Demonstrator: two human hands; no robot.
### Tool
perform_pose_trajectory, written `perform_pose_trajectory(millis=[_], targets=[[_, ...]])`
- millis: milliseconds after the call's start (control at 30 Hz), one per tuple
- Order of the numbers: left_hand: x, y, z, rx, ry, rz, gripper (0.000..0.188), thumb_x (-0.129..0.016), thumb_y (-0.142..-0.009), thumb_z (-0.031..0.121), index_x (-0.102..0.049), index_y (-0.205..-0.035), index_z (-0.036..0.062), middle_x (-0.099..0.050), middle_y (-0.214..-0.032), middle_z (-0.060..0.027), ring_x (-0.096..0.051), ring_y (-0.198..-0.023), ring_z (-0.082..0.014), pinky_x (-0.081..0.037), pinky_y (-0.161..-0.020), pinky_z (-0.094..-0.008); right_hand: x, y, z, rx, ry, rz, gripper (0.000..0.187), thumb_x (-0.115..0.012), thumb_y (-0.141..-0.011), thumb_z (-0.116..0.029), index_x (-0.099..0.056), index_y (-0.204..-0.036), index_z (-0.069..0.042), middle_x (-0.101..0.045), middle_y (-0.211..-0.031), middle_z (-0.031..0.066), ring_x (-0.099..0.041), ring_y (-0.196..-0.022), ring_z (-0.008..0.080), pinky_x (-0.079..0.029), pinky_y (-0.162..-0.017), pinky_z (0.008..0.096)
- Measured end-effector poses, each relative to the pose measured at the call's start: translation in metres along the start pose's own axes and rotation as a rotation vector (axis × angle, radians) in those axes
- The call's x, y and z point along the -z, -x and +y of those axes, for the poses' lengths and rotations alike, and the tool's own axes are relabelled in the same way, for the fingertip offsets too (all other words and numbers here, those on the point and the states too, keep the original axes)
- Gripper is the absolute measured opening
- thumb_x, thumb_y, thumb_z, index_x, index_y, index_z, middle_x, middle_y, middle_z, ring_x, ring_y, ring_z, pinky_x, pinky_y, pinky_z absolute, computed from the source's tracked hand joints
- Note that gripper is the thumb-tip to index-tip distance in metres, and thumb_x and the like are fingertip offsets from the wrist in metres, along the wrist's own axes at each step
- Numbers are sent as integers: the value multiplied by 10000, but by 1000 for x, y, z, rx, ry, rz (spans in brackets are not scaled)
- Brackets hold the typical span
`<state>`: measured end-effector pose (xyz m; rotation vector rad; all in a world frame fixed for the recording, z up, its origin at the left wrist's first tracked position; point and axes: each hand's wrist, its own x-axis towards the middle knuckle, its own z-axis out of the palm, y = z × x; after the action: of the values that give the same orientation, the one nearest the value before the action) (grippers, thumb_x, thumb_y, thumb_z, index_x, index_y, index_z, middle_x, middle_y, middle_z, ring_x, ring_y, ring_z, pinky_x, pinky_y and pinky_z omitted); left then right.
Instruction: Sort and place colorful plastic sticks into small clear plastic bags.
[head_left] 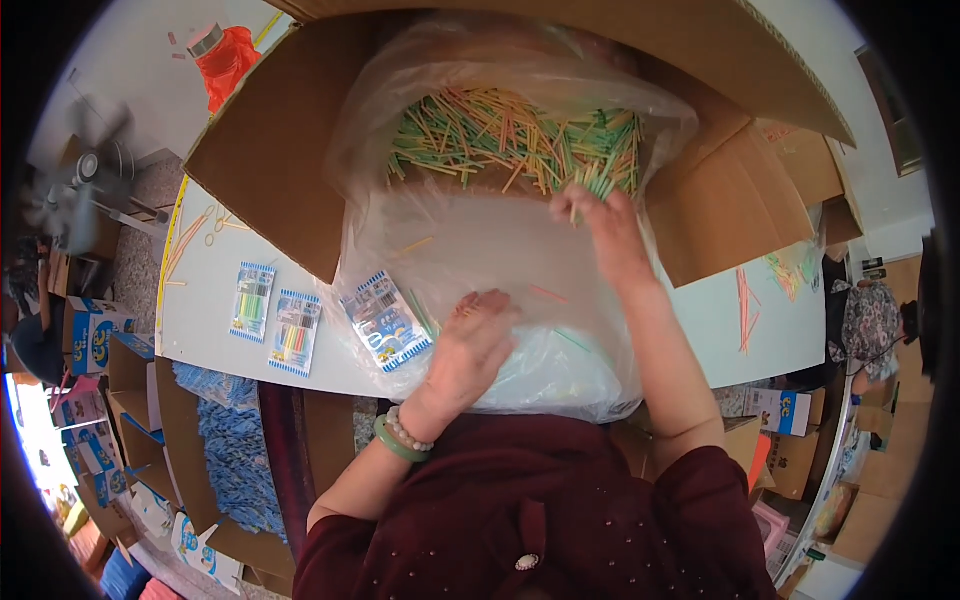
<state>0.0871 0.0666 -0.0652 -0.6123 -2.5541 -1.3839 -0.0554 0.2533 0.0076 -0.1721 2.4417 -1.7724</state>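
Note:
My right hand [615, 235] is raised at the near right edge of a heap of thin coloured sticks [480, 130]. Its fingers close on a small bunch of green and yellow sticks [594, 183], whose ends poke out past the fingertips. Lower and to the left, my left hand [472, 345] is curled over the clear plastic liner [590, 370]; motion blurs its fingers and hides what they may hold. Close beside it lies a blue and white printed packet [388, 322], with a few green sticks [424, 312] between packet and hand.
The liner spills from an open cardboard box [290, 150] on a white table [200, 330]. Two filled packets [253, 302] lie left, loose pink sticks [745, 310] right. A carton of blue packets [235, 450] stands below the table's left edge. A fan [85, 170] is far left.

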Motion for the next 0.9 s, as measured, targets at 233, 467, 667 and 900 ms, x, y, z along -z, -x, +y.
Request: perform_pose_trajectory(millis=[233, 467, 667, 900], targets=[[-13, -74, 29, 109, 158, 315, 395, -552, -879, 69, -507, -1267, 7, -532, -1273, -214, -480, -1216, -371, -379, -1026, -374, -50, 42, 103, 163, -110, -51, 201, -529, -897, -168, -554, -1031, -21, -631, -953, 99, -617, -872, 252, -477, -774, 368], [-34, -67, 22, 280, 310, 317, 324, -555, -880, 84, -570, -1192, -1, -586, -1202, -196, -551, -1134, -342, -443, -957, -381, -55, 51, 90, 484, 262, -20, 283, -540, -824, -102, -538, -1101, -44, -610, -1011, 156, -554, -955, 389, -453, -821, 441], [-31, -67, 15, 203, 231, 367, 280, -581, -838, 11, -629, -1113, -16, -623, -1144, -185, -585, -1114, -308, -468, -925, -333, -53, 51, 79, 371, 132, -89, 286, -542, -816, -121, -552, -1091, -42, -611, -1019, 172, -548, -971, 393, -439, -842, 445], [-10, -38, 56, 103, -358, 317, 255, -622, -799, 116, -624, -1050, 71, -584, -1158, -146, -563, -1037, -346, -448, -828, -441, -48, 50, 78, 243, -165, -164, 213, -555, -834, -162, -551, -1005, -35, -610, -839, 113, -589, -789, 246, -461, -719, 337]])
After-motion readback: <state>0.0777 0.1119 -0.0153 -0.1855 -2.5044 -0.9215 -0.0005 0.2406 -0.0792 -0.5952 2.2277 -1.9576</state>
